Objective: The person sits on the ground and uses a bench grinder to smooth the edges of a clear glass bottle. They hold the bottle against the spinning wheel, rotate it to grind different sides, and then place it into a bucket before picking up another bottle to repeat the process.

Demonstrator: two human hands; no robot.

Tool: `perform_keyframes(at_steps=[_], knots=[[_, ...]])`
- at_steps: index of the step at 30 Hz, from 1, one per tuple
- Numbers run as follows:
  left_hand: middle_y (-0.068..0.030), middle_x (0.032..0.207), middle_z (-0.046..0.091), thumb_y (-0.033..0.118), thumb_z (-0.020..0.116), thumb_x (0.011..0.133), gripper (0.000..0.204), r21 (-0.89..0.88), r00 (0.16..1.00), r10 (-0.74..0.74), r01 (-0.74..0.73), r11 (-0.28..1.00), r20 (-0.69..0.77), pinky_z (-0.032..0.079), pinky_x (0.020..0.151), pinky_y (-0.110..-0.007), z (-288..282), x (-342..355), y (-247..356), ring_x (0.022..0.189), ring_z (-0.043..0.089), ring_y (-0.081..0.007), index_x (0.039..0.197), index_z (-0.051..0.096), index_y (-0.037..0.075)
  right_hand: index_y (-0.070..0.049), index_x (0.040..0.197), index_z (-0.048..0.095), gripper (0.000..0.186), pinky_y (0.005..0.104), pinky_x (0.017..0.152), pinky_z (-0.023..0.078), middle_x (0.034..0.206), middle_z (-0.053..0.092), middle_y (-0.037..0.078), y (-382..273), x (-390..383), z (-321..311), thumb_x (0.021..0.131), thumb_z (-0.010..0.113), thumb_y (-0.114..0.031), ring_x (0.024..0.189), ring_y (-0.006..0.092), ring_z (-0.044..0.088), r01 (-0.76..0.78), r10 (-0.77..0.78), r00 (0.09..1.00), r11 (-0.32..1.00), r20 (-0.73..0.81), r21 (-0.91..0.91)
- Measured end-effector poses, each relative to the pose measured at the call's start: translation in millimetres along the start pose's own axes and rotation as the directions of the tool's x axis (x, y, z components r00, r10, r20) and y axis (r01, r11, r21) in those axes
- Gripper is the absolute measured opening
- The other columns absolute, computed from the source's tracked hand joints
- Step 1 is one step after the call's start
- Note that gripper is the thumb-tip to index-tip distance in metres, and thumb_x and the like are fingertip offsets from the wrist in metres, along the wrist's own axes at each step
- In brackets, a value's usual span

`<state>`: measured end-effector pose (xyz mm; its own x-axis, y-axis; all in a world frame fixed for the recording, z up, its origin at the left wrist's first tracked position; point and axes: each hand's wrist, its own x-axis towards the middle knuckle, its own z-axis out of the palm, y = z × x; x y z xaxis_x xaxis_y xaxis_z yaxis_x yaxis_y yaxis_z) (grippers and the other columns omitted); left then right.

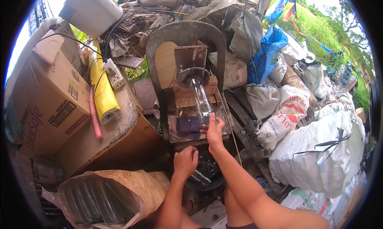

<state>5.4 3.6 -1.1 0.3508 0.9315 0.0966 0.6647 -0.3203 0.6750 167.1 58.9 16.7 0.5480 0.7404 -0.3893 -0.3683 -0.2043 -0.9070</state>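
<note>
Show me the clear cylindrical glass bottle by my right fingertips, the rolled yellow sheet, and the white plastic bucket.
Clear cylindrical glass bottle (pixel 202 102): head view, middle of its body.
Rolled yellow sheet (pixel 103 88): head view, about midway along its length.
White plastic bucket (pixel 92 13): head view, its side wall.

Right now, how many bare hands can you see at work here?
2: the right hand at the near end of the clear glass bottle, and the left hand lower and further left, fingers curled. No other hands show.

Glass cylinder (pixel 202 100) partly hidden, legs (pixel 236 209) cut off
</note>
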Motion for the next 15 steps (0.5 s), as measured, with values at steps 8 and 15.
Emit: perform_keyframes(at_steps=[8,15], knots=[[-0.0118,0.093,0.078,0.024,0.069,0.101,0.017,0.000,1.000,-0.012,0.012,1.000,0.017,0.052,0.079,-0.049,1.0,-1.1,-0.5,0.078,0.073,-0.0324,0.106,0.076,0.009,-0.010,0.154,0.028,0.081,0.0300,0.075,0.052,0.115,0.071,0.012,-4.1,-1.5,-3.6,0.104,0.074,-0.055,0.082,0.0174,0.070,0.014,-0.020,0.998,0.996,0.062,0.091],[-0.0117,0.093,0.078,0.025,0.069,0.102,0.017,0.010,1.000,-0.003,0.003,1.000,0.011,0.052,0.081,-0.049,1.3,-0.9,0.5,0.080,0.073,-0.0331,0.106,0.075,0.009,-0.011,0.155,0.034,0.084,0.0306,0.074,0.051,0.115,0.070,0.011,-17.4,-3.0,-15.2,0.105,0.056,-0.075,0.093,0.0172,0.070,-0.241,0.229,0.958,0.969,0.175,0.052]])
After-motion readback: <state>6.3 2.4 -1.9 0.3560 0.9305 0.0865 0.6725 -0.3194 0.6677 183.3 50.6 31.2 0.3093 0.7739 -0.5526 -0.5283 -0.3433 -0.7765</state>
